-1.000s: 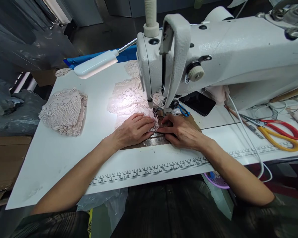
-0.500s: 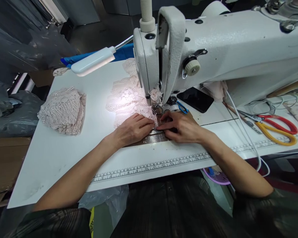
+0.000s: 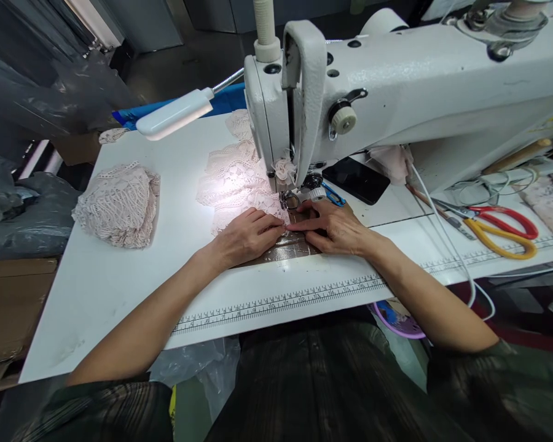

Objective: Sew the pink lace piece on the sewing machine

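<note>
Pale pink lace fabric (image 3: 235, 178) lies bunched under the lamp, and its right end runs to the presser foot (image 3: 284, 199) of a white sewing machine (image 3: 396, 92). My left hand (image 3: 249, 236) rests on the near part of the lace, fingers together and thumb at the cloth's edge, closed on it. Just right of the foot is my right hand (image 3: 334, 227), its fingers apart and one fingertip reaching the lace edge by the left thumb. Beneath both hands is a shiny brown plate (image 3: 283, 252). The fingertips partly cover the edge of the lace.
A lace pile (image 3: 117, 205) sits on the white table (image 3: 120, 294) at left. Behind the right hand lie a black phone (image 3: 357, 180) and a blue-handled tool (image 3: 334, 195). Red-and-yellow scissors (image 3: 500, 230) and a white cable (image 3: 447, 236) are farther right. A lamp (image 3: 175, 115) overhangs the lace.
The view has shifted slightly, so the machine and scissors sit a little further left. Both hands remain at the lace by the foot; the right fingertips are slightly nearer the left thumb.
</note>
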Available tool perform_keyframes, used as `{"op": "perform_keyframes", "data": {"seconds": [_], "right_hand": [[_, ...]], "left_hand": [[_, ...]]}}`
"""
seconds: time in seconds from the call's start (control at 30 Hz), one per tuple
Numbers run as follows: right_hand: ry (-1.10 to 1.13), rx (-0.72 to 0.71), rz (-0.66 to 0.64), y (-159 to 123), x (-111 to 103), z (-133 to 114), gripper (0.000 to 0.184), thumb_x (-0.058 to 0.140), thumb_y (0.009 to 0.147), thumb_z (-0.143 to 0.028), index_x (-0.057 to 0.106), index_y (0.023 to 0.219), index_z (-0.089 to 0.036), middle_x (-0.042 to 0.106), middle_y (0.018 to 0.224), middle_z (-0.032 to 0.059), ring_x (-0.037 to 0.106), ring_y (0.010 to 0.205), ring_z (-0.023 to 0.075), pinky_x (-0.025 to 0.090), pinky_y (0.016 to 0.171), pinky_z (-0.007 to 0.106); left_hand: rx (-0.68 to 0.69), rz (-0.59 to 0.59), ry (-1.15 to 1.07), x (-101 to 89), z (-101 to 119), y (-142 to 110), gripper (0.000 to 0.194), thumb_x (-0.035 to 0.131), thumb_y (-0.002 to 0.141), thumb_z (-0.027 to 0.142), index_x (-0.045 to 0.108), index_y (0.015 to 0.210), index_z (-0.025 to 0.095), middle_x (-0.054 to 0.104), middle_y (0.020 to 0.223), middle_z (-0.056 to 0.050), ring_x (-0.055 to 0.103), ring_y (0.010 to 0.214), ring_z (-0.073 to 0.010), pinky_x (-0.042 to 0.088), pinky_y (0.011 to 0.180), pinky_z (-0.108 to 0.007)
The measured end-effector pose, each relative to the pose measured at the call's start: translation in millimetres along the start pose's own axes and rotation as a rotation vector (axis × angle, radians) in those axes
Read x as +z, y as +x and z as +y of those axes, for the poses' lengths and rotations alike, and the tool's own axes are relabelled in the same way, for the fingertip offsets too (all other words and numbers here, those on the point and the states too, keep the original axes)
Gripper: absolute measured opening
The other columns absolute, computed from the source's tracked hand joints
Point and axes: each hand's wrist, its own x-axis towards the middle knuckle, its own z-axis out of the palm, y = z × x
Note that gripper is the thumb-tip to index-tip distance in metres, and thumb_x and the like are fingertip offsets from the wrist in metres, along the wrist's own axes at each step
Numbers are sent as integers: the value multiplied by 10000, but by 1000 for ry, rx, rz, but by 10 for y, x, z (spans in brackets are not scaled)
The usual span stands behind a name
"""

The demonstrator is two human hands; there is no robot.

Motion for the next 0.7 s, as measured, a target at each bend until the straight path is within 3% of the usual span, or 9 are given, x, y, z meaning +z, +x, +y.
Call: {"op": "perform_keyframes", "data": {"seconds": [0.3,0.47,0.7], "right_hand": [[-71,-63,10,13,-13,-57,335,541,850,-164,749,1098,-250,578,1107,122,547,1038,232,495,865,375],[-66,-57,-3,24,-8,-69,336,528,859,-168,744,1104,-246,587,1031,105,558,929,207,492,784,353],[28,-18,9,27,22,-43,323,533,845,-167,757,1061,-252,614,1022,80,575,940,195,494,843,365]], "left_hand": [[-5,36,-40,-9,48,12,168,547,920,116,613,1064,58,674,1082,-165,635,952,-204,571,830,-352],[-106,29,-205,26,59,2,180,512,930,156,617,1068,108,666,1070,-131,630,972,-196,565,841,-382],[-129,-9,-151,1,74,3,198,509,916,183,640,1052,123,684,1074,-126,624,919,-217,527,816,-418]]}}
